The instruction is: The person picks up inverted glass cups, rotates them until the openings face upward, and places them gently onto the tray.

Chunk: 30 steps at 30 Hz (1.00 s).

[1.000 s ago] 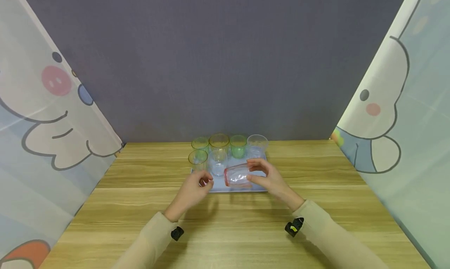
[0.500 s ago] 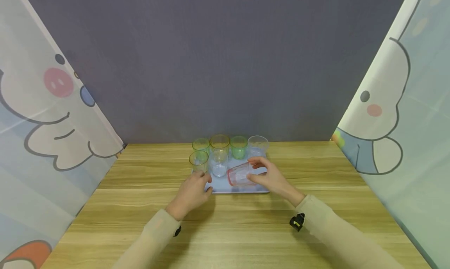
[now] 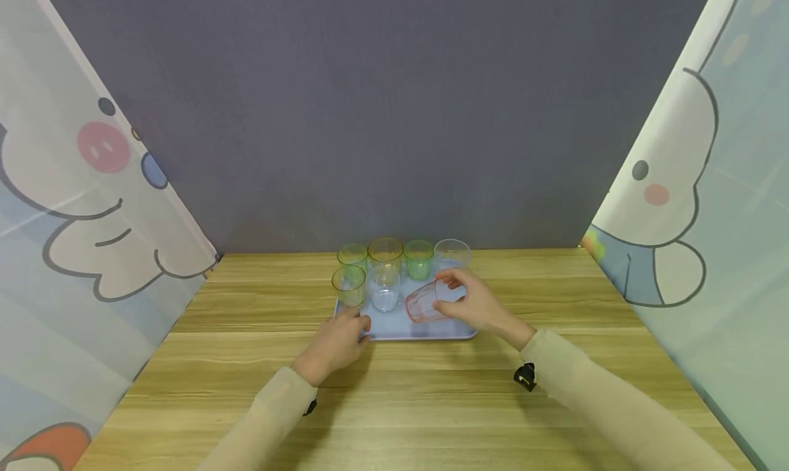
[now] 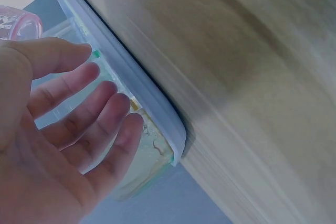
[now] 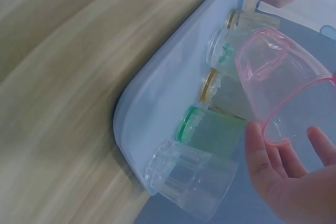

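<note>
My right hand (image 3: 477, 308) grips a pink-tinted clear drinking glass (image 3: 422, 302) near its rim, thumb on one side and fingers on the other. The glass is tilted, its base toward the left, above a pale blue tray (image 3: 401, 333). In the right wrist view the pink glass (image 5: 278, 72) shows its mouth turned toward the palm. My left hand (image 3: 335, 344) is at the tray's front left corner, beside a yellowish glass (image 3: 349, 287). Its fingers are loosely bent, with nothing held, as the left wrist view shows of the left hand (image 4: 68, 124).
Several other glasses stand upright on the tray: a clear glass (image 3: 385, 298), an amber-rimmed glass (image 3: 385, 248), green glasses at the back, one green glass (image 3: 419, 262) among them, and a clear glass (image 3: 453, 253) at the back right. A dark grey panel (image 3: 394, 115) rises behind the wooden table (image 3: 425, 416).
My right hand has carried the pink glass slightly to the right, tilting its base lower. My left hand's thumb and fingers have spread a little apart beside the yellowish glass.
</note>
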Motion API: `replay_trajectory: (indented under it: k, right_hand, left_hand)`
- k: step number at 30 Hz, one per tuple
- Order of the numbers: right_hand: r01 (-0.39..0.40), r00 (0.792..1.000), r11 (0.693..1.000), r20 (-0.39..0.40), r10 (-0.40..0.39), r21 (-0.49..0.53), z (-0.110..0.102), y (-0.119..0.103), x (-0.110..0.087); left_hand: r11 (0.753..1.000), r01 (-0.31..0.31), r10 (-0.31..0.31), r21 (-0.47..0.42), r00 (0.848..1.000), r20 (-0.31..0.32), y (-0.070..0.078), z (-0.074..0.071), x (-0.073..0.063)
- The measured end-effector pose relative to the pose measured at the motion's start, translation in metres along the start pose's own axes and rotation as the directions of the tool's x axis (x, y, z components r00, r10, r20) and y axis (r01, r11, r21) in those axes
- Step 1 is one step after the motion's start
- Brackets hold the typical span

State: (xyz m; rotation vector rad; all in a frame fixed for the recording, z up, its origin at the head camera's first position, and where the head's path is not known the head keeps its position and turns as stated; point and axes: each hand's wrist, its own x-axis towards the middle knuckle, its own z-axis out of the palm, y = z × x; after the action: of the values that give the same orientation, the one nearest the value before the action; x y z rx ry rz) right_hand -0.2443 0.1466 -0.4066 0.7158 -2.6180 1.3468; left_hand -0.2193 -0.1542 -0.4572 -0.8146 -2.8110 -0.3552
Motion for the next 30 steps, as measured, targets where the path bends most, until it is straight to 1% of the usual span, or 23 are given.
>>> replay_trajectory:
  k: [6, 9, 13, 18, 23, 26, 30]
  right_hand:
    - [0.003, 1.000, 0.994, -0.002, -0.003, -0.112, -0.002, -0.004, 0.004]
    - [0.009, 1.000, 0.989, -0.001, -0.010, -0.146, -0.003, -0.006, 0.007]
    - [0.012, 1.000, 0.985, -0.005, -0.013, -0.173, -0.004, -0.007, 0.010]
    - [0.005, 1.000, 0.976, -0.013, -0.008, -0.219, -0.006, -0.008, 0.014]
    - [0.023, 1.000, 0.965, -0.006, -0.026, -0.260, -0.008, -0.014, 0.020]
    - [0.030, 1.000, 0.954, 0.006, -0.030, -0.297, -0.008, -0.018, 0.023]
    - [0.015, 1.000, 0.934, 0.024, -0.007, -0.358, -0.007, -0.021, 0.027]
  left_hand:
    - [1.000, 0.015, -0.015, 0.014, 0.999, 0.038, -0.002, 0.004, 0.001]
    - [0.999, 0.021, -0.023, 0.028, 0.999, 0.049, -0.003, 0.005, 0.001]
    - [0.999, 0.017, -0.018, 0.034, 0.999, 0.044, -0.004, 0.005, 0.001]
    - [0.997, 0.000, -0.002, 0.074, 1.000, 0.028, -0.005, 0.008, 0.001]
    - [0.995, -0.014, 0.012, 0.097, 1.000, 0.020, -0.005, 0.010, 0.001]
    - [0.994, -0.011, 0.008, 0.106, 1.000, 0.026, -0.005, 0.012, 0.001]
    - [0.993, 0.000, -0.004, 0.118, 0.999, 0.034, -0.006, 0.013, 0.002]
